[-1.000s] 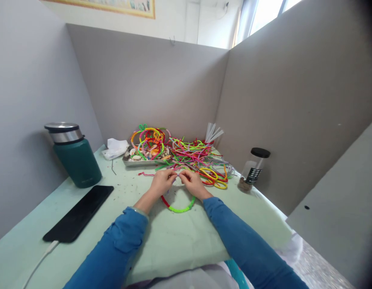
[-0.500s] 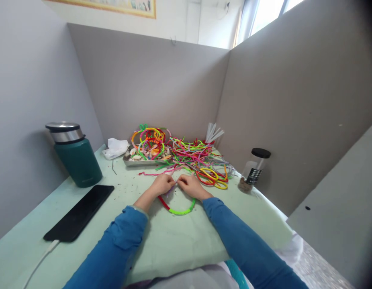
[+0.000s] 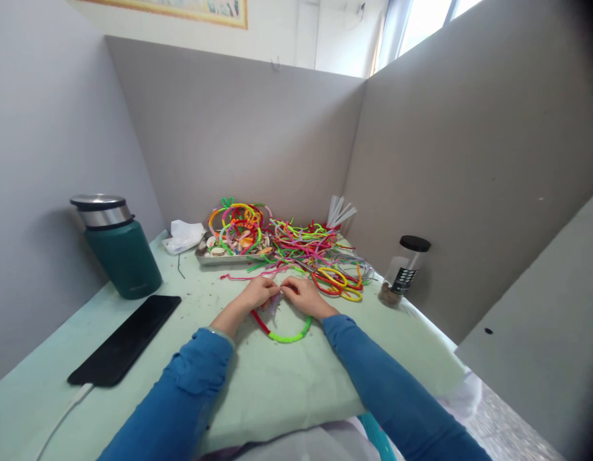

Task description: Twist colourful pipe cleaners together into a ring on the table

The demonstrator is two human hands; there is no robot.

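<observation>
A hoop wrapped in red and green pipe cleaner [image 3: 289, 339] lies on the table, its near curve toward me. At its far side, my left hand [image 3: 259, 293] and my right hand [image 3: 302, 296] pinch close together, fingertips nearly touching. A lavender pipe cleaner [image 3: 274, 305] dangles below the left fingers. My fingers hide the far part of the hoop, so how the lavender piece is joined there cannot be made out. Just beyond my right hand rest scissors with red and yellow handles [image 3: 335, 280].
Behind my hands, a metal tray [image 3: 229, 260] holds shells and colourful hoops, beside a heap of pipe cleaners [image 3: 308, 240]. A green flask [image 3: 123, 256] and a cabled phone [image 3: 126, 342] are left. A black-lidded jar [image 3: 405, 272] stands right. Grey partitions [image 3: 239, 128] enclose the table.
The lavender piece under my left fingers has swung to a more upright hang. My left hand has shifted very slightly; my right hand and the hoop stay nearly in place.
</observation>
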